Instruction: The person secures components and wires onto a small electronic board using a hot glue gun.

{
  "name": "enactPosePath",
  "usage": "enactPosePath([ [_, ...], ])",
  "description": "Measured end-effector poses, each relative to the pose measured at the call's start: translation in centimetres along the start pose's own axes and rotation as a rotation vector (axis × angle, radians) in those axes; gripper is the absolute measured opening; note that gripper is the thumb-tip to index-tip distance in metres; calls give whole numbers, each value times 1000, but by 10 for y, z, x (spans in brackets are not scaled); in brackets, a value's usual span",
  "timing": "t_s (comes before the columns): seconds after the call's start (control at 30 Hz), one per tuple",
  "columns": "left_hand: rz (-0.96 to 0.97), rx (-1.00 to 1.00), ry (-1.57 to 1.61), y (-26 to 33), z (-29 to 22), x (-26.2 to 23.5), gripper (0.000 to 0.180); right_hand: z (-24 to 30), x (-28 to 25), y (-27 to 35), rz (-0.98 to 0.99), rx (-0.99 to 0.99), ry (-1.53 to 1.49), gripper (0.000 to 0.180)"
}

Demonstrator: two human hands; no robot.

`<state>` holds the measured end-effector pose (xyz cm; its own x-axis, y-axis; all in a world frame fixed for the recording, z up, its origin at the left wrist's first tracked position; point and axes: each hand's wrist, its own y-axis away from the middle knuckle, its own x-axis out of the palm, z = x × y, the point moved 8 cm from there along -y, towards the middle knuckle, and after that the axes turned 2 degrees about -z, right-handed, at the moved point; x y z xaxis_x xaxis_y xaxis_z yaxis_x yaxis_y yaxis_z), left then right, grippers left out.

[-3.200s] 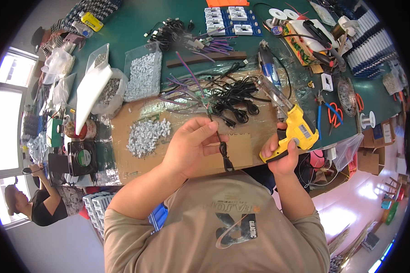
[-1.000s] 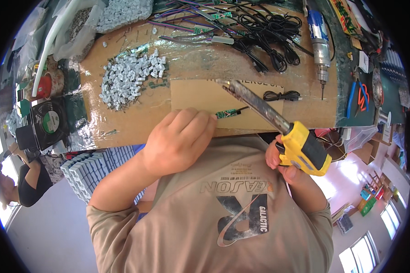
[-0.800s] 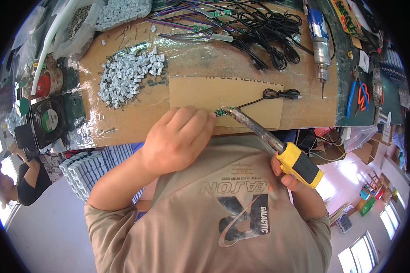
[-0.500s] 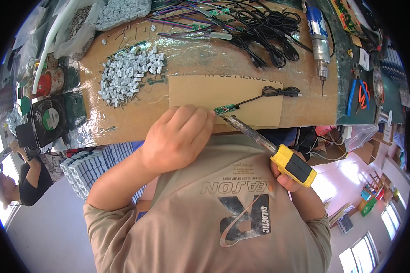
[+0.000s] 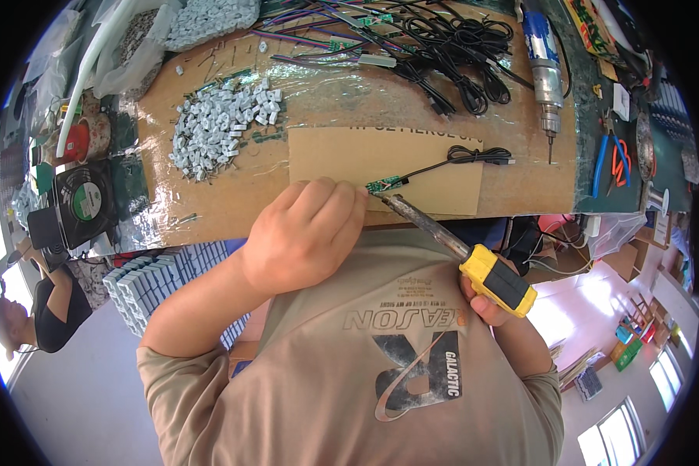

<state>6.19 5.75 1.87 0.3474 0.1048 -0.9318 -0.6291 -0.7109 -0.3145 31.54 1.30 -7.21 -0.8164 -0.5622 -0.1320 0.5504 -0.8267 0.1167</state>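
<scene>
While the left hand point(image 5: 307, 233), the nearer, is closed at its left end, exact grip hidden, the board point(image 5: 386, 185) extends rightward over the cardboard point(image 5: 412, 147), long axis slanting slightly far, the right hand point(image 5: 485, 304) gripping the iron point(image 5: 478, 264) angled in from near right.

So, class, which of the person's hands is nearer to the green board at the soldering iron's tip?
Left. The left hand is at the left end of the green board; the right hand is farther off, below and to the right, holding the soldering iron.
</scene>
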Motion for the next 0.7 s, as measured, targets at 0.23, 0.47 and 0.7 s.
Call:
enactPosePath([
  [0.23, 17, 3, -6, 1, -1, 0, 44, -1, 0, 4, -63, -9, 53, 24],
  [0.47, 37, 2, -16, 2, -1, 1, 44, 1, 0, 0, -68, 18, 65, 23],
  [0.7, 10, 13, 33, -5, -1, -3, 43, -9, -9, 9, -6, -3, -162, 36],
])
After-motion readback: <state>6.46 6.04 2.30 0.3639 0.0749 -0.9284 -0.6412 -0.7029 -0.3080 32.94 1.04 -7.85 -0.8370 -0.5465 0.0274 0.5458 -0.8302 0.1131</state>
